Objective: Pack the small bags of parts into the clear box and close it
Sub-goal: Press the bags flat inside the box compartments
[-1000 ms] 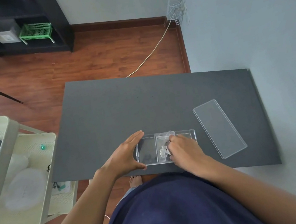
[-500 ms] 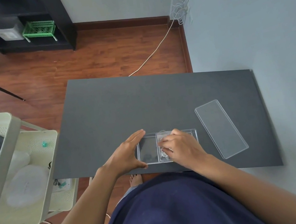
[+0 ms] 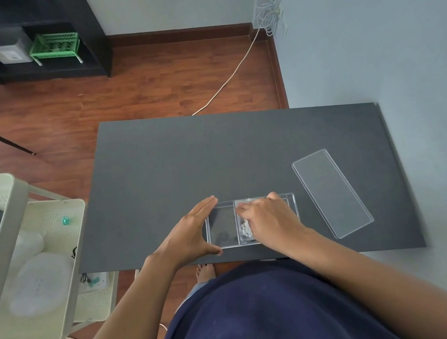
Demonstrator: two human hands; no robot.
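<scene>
We saw the clear box [image 3: 251,220] near the tabletop's [image 3: 187,169] near edge, w/ its lid [image 3: 332,192] lying flat well apart to the right, nothing between them. A cream cart [image 3: 25,259] stood left of the tabletop; a black shelf [image 3: 72,35] w/ a green basket [image 3: 55,46] sat far left, and a cable [image 3: 231,77] crossed the floor beyond. Left hand [image 3: 189,236] cupped the box's left end, grip wide, thumb at the near corner. Right hand [image 3: 271,220] lay palm-down over the mid/right compartments, pressing the small bags [image 3: 245,228]. Vs. a sec earlier, the bags stuck up less and that hand had flattened. Most of the bags were hidden under it; we couldn't tell if its grip pinched anything. Left compartment looked bare.
</scene>
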